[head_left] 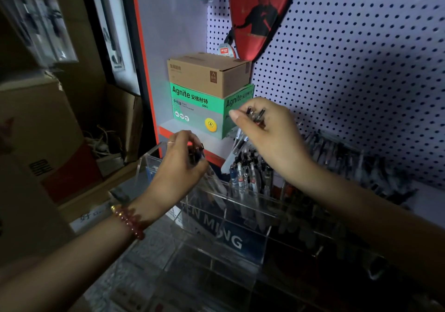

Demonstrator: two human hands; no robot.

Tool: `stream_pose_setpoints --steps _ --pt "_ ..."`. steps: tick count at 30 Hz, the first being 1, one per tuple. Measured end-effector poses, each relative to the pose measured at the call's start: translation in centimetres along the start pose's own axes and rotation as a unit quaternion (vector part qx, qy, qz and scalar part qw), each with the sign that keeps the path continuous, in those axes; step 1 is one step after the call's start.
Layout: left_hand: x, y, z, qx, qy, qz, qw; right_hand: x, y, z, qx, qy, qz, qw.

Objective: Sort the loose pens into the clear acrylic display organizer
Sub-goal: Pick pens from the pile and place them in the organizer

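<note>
A clear acrylic organizer (pixel 224 217) with several compartments stands in front of me. My left hand (pixel 179 164) grips a small bunch of dark-capped pens (pixel 196 153) over its left rear compartment; their clear barrels slant down into it. My right hand (pixel 267 131) is raised above the organizer's middle and holds a few pens (pixel 255 115) by their upper ends. Several pens (pixel 248 172) stand upright in the middle rear compartments. More dark pens (pixel 349 160) fill the right side, blurred.
A green Agnite box (pixel 199 109) with a brown carton (pixel 207 74) on top sits on a shelf behind the organizer. A white pegboard (pixel 361 70) with a red racket cover (pixel 260 15) forms the back wall. Cardboard boxes (pixel 41 128) are stacked at left.
</note>
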State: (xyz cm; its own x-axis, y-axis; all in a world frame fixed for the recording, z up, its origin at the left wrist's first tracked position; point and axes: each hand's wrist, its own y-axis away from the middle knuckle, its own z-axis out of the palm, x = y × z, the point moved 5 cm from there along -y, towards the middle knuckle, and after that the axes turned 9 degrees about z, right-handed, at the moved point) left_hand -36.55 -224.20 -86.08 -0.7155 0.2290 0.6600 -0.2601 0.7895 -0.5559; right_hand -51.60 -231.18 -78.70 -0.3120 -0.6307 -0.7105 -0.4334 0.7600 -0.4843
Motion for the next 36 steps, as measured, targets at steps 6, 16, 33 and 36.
stream_pose_setpoints --steps 6,16,33,36 --pt "-0.5 0.2 0.4 -0.025 0.074 -0.055 0.995 0.7 0.4 1.8 -0.075 -0.007 0.013 0.997" --pt "1.1 0.0 1.6 -0.041 0.039 0.049 0.997 1.6 0.4 3.7 -0.141 0.101 0.028 0.984" --pt "1.3 0.0 1.8 -0.044 0.007 0.072 0.996 0.6 1.1 2.7 -0.128 0.142 -0.008 0.982" --pt "1.2 0.0 1.4 -0.014 0.01 0.068 0.998 0.5 1.0 2.5 -0.123 0.121 0.005 0.985"
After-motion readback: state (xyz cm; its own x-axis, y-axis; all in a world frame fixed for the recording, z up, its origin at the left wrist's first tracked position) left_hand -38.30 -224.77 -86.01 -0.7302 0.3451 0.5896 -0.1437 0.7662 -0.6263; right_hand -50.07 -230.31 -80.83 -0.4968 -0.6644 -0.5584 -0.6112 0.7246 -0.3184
